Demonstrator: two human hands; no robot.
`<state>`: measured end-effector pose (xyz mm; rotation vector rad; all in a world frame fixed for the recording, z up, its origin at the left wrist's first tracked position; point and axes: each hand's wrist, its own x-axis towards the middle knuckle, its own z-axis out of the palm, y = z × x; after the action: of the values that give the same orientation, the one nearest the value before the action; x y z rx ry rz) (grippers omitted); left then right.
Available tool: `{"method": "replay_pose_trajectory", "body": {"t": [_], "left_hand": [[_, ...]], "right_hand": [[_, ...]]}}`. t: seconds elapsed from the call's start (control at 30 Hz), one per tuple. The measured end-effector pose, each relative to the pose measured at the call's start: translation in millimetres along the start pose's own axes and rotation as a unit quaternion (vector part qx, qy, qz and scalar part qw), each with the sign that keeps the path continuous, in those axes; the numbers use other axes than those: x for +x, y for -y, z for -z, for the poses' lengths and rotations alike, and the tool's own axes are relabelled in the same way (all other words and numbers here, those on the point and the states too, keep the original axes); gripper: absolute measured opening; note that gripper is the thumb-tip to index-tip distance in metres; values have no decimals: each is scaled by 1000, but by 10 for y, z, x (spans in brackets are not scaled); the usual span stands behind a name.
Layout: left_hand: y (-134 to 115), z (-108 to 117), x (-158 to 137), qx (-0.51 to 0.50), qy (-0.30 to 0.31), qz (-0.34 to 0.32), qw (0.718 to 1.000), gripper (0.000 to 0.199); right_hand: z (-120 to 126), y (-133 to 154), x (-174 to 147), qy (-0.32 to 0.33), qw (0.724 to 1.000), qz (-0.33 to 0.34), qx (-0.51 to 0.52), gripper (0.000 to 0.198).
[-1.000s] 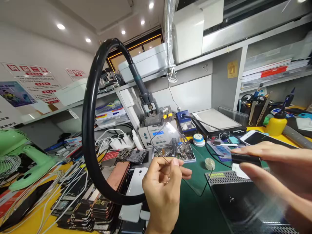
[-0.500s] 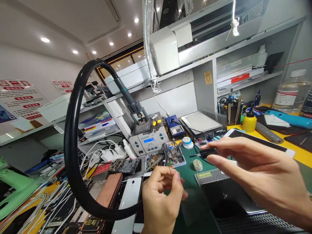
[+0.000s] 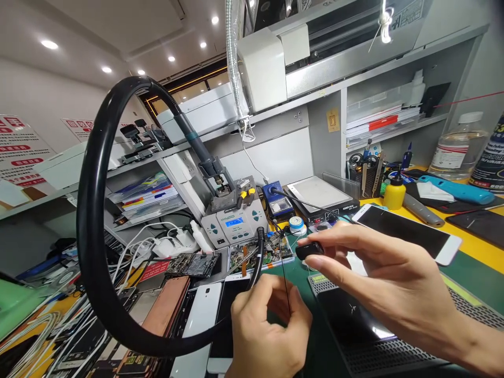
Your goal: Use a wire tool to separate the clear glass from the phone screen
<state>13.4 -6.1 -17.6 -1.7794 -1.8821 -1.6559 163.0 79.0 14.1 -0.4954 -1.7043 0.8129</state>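
Our right fingers (image 3: 354, 237) pinch a black piece (image 3: 309, 251) (likely light, stiff) by its sides; our left fingers (image 3: 300, 310), a thin strip (image 3: 283, 273).

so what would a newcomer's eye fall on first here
Most likely the thick black hose, looping large across the left half of the picture. Next, in the foreground, the right hand pinches a small black object and the left hand holds a thin dark piece. The yellow bottle stands out at the right, beyond the white-edged phone.
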Motion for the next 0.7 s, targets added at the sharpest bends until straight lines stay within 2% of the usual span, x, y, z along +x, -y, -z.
{"method": "replay_pose_trajectory", "body": {"t": [0.37,0.7], "left_hand": [[0,1,-23,34,-1,-14,999,15],[1,5,-22,36,-3,-20,999,16]], "right_hand": [[1,-4,13,-5,999,-32,-5,15],[18,-13,4,-5,999,-32,-9,15]]}}
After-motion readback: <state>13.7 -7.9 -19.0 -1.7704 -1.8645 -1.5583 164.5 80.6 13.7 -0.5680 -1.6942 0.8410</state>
